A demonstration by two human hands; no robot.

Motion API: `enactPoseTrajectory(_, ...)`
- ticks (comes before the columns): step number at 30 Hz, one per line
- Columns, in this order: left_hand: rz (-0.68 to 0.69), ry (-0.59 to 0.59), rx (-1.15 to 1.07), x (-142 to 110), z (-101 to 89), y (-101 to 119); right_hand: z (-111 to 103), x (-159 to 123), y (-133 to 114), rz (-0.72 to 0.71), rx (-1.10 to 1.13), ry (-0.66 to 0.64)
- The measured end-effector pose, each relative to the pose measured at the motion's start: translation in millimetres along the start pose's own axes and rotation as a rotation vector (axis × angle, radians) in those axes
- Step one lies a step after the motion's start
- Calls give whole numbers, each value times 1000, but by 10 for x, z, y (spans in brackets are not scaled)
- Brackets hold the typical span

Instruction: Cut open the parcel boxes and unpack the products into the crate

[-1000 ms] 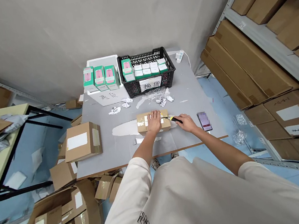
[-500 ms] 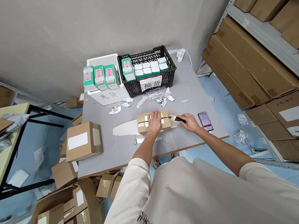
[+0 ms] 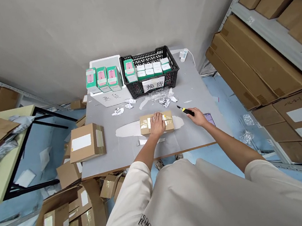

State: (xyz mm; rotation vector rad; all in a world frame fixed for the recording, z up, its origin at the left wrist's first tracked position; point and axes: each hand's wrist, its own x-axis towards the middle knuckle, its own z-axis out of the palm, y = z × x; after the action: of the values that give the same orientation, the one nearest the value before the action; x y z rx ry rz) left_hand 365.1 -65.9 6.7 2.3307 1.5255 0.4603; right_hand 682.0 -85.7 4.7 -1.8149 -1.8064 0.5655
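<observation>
I had one brown cardboard parcel (image 3: 168, 126) lying flat mid-frame on the grey counter (image 3: 112, 161), its long axis running left to right. My left hand (image 3: 156, 124) pressed open on top, holding nothing. My right hand (image 3: 198, 117) was curled closed around one yellow-and-black utility knife (image 3: 187, 112), its tip aimed upper left. The knife had lifted clear of the parcel's right end, which it touched earlier. Three green-and-pink boxes (image 3: 101, 79) stood upper centre, beside one black plastic crate (image 3: 172, 67).
</observation>
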Motion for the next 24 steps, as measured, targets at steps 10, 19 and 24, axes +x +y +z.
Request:
enactPoseTrajectory(10, -29, -75, 47, -505, -393, -497, 393, -143, -424, -68, 213, -132)
enactPoseTrajectory(19, -306, -178, -118, -902, -429, -854, 622, -301, -776, 8, 394, -230)
enactPoseTrajectory(24, -323, -154, -111, -826, -416, -734, 572, -291, -834, 57, 405, -147)
